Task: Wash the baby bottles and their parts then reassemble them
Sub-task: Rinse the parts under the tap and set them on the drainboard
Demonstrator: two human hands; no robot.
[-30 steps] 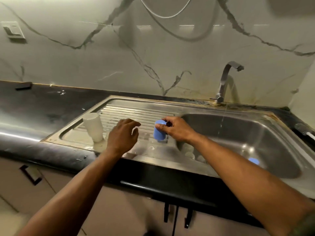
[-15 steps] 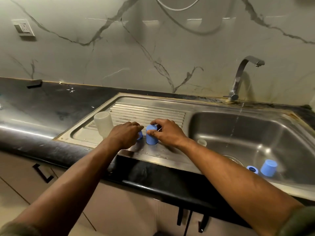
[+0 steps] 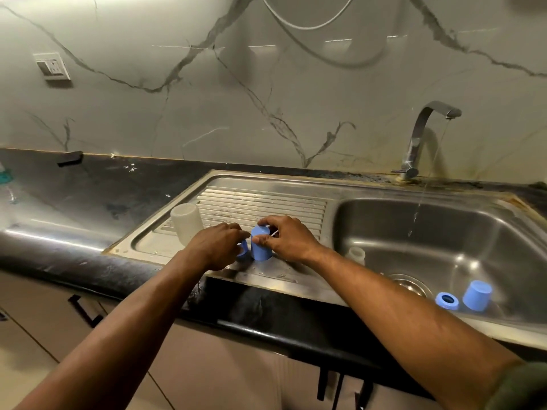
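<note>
A stainless steel sink (image 3: 370, 202) is set in the black bench (image 3: 88, 199); its drainboard carries, near the front edge, a translucent white bottle body (image 3: 186, 221) upside down. Beside it the right hand (image 3: 287, 239) pinches an upright blue plastic cap (image 3: 261, 243), and the left hand (image 3: 217, 247) curls round a small blue ring (image 3: 242, 250)

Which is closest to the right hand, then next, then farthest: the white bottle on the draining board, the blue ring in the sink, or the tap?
From the right hand:
1. White bottle, standing on the draining board, to the left past the other hand.
2. Blue ring, lying in the sink basin to the right.
3. Tap, at the back by the wall, water running.
</note>
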